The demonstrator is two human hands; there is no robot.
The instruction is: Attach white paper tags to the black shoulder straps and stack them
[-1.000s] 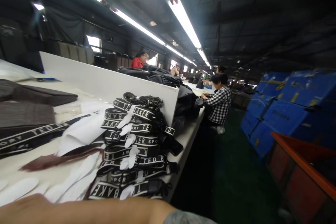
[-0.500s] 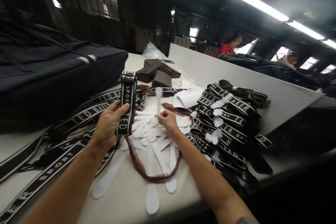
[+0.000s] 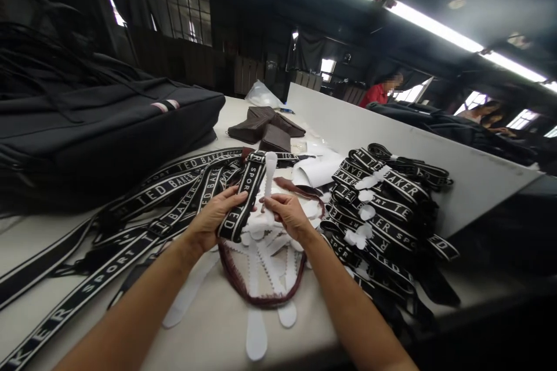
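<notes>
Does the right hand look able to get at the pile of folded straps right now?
Probably yes: the pile of folded straps lies beside the right forearm with nothing visible blocking it, though the right hand holds a white strip.

Woven cloth webbing, matt black with pale lettering, forms the folded strap (image 3: 242,200); from where I stand, the bundled straps (image 3: 398,197) look like the same flat fabric. The white strip (image 3: 270,171) is smooth and dull, paper or plastic, I cannot tell which, while loose strips (image 3: 256,336) show toothed edges. A burgundy cloth band (image 3: 261,301) is frayed along its inner edge. Soft, matt fabric covers the dark bag (image 3: 174,124). Beyond, a see-through plastic bag (image 3: 262,94) shines in wrinkles, and the partition (image 3: 357,122) is smooth, flat board.
</notes>
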